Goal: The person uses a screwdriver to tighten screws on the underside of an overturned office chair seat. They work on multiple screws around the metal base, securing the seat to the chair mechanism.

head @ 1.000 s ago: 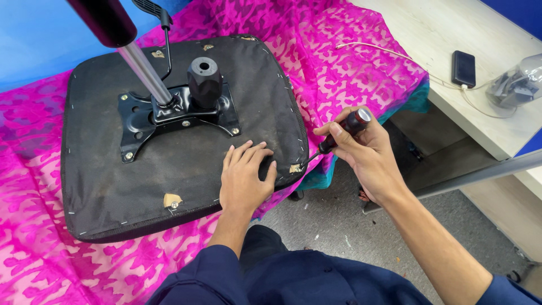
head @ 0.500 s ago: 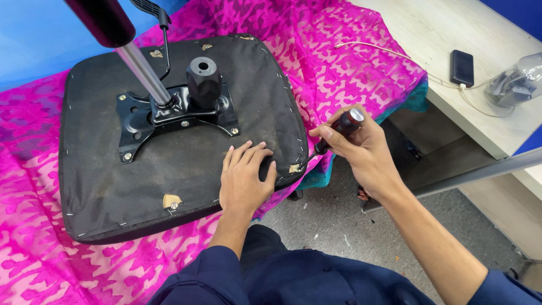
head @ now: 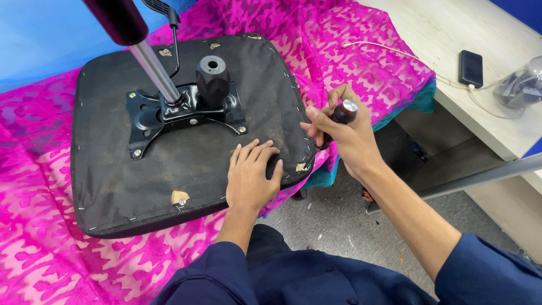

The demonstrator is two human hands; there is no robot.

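- The left hand (head: 251, 178) is laid flat, fingers together and palm down, on the near right part of an upturned black chair seat (head: 113, 186); nothing is clasped in it.
- The right hand (head: 347, 138) is closed around the dark handle of a screwdriver (head: 342, 113), held just off the seat's right edge, near the corner.
- The screwdriver's long axis is seen tilted: the silver-capped butt points up and to the right, toward the camera, and the working end points down and left toward the seat's rim. The tip is hidden behind the fingers, so contact with the seat cannot be confirmed.
- The step in hand is judged to be work at the stapled fabric edge of the seat, with the seat pinned down by the flat hand.
- The next move is judged to call for the tip to be steered under or against the rim beside a small tan patch (head: 301, 167), with steady downward pressure kept on the seat.
- At the seat's centre a black metal plate (head: 186, 116) is bolted, with a black knob (head: 213, 79) and a silver gas cylinder (head: 152, 68) rising from it.
- The seat lies on a pink patterned cloth (head: 350, 51) spread over the surface.
- Far right, a dark phone (head: 471, 61) on a cable rests on a pale desk (head: 451, 28).
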